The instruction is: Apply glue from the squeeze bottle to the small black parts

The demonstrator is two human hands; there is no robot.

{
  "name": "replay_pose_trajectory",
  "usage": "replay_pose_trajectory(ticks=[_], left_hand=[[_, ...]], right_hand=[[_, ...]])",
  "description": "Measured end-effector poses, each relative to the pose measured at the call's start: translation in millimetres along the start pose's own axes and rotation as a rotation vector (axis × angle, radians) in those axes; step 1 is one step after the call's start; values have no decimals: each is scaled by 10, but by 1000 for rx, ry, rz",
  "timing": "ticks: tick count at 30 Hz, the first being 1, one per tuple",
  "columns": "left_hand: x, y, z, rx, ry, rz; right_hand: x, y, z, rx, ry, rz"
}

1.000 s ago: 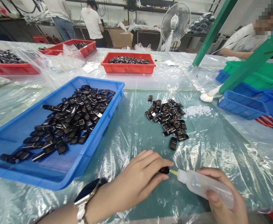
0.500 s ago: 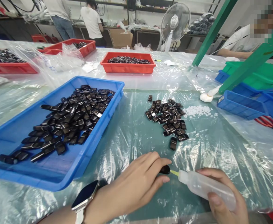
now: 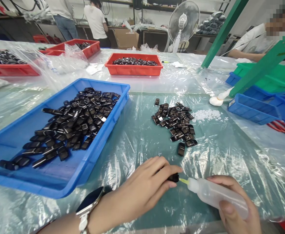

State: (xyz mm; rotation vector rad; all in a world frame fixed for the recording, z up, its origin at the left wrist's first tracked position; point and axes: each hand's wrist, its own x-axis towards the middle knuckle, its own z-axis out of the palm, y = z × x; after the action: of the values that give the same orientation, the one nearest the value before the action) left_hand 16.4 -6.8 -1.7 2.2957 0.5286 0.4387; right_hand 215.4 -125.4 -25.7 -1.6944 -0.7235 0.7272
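Note:
Between the thumb and fingers of my left hand (image 3: 149, 183) is a small black piece (image 3: 174, 177), mostly covered by the fingers. My right hand (image 3: 240, 204) is wrapped round a translucent squeeze bottle (image 3: 217, 193), which lies tilted on its side. Its thin yellow-green nozzle (image 3: 184, 181) points left, with the tip at or very near the black piece. Beyond the hands, a pile of black car-shaped pieces (image 3: 179, 122) lies on the green table surface (image 3: 137, 130), and small white bits (image 3: 207, 115) are scattered to its right.
A blue tray (image 3: 84, 172) of black pieces stands at left. Red trays (image 3: 134, 70) sit farther back. At right are blue bins (image 3: 253, 110), red-handled pliers (image 3: 278, 126) and a green post (image 3: 248, 76). A person (image 3: 251, 42) sits behind the post; others stand beyond.
Both hands, with the black piece and the bottle, have shifted slightly to the right. My left index finger reaches a little farther over the piece.

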Motion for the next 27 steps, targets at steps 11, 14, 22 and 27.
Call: replay_pose_trajectory(ticks=[11, 14, 22, 27], left_hand=[[3, -13, -24, 25, -36, 17], [7, -22, -31, 32, -25, 25], [14, -31, -26, 50, -9, 36], [23, -10, -36, 44, -20, 15]], right_hand=[[10, -16, -11, 14, -34, -34], [17, -20, -21, 20, -34, -11], [47, -23, -18, -3, -51, -47], [29, -34, -5, 20, -28, -11]])
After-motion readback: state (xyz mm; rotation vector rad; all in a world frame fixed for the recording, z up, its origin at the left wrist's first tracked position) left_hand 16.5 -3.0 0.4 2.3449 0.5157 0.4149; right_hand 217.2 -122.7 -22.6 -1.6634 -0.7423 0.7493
